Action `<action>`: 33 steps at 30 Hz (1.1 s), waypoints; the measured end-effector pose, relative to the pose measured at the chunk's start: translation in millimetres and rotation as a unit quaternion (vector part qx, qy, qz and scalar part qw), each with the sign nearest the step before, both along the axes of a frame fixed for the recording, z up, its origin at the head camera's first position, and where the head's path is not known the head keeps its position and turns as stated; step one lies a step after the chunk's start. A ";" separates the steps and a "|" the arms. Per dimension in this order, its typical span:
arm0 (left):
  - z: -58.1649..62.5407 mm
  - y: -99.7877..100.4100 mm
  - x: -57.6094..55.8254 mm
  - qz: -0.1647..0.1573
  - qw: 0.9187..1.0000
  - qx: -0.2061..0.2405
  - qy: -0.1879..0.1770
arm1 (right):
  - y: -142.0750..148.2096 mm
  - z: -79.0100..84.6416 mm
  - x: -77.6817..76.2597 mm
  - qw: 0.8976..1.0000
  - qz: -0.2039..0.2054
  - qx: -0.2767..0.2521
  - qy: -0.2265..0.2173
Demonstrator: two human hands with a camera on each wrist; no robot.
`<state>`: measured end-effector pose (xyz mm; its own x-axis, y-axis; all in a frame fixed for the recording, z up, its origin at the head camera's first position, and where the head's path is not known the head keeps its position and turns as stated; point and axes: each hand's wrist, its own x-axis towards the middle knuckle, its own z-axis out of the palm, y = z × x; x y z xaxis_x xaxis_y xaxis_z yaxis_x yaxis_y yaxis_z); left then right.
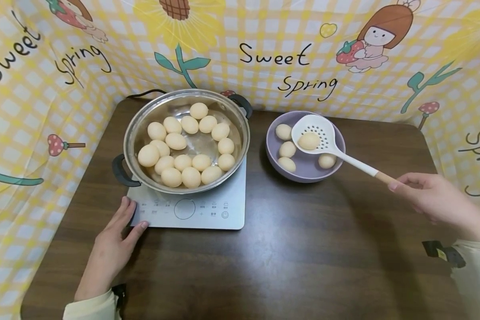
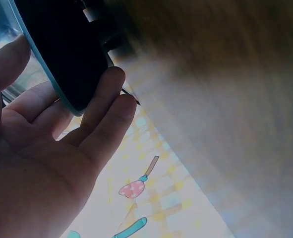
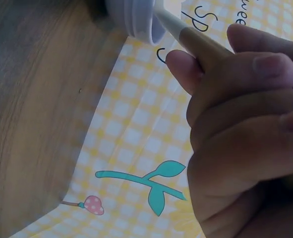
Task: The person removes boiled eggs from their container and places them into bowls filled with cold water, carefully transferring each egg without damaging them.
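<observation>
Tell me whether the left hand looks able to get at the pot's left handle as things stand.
Probably yes: the left hand touches the near left corner of the cooktop, just short of the left handle, and nothing shows between them in the head view.

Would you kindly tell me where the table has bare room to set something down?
The widest bare patch of table lies in front of the cooker and bowl, between the left hand and right hand; another lies right of the bowl, behind the skimmer. The pot with its eggs and the bowl under the skimmer are crowded.
</observation>
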<state>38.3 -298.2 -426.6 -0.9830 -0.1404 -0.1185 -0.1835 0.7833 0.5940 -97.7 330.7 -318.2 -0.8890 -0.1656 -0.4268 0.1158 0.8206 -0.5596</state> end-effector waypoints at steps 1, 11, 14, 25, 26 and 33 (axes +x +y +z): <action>-0.1 0.1 -0.1 -0.001 1.000 0.001 0.000 | -0.3 -0.5 0.4 1.000 -0.002 0.004 0.003; -1.0 0.0 -0.8 -0.002 1.000 -0.002 0.002 | -2.1 -6.0 1.1 0.993 0.016 0.067 0.091; -1.5 -0.3 -0.7 -0.001 1.000 -0.002 0.001 | -2.9 -8.1 0.9 0.991 0.020 0.083 0.108; -1.4 -0.4 -0.6 -0.001 1.000 0.000 -0.001 | -5.5 -12.7 2.5 0.982 0.012 0.115 0.148; -1.7 -0.5 -0.6 -0.001 1.000 0.000 0.001 | -5.2 -13.0 2.4 0.981 0.011 0.117 0.157; -2.7 -0.7 -0.9 0.002 1.000 0.003 0.002 | -3.9 -14.2 3.0 0.972 0.006 0.128 0.197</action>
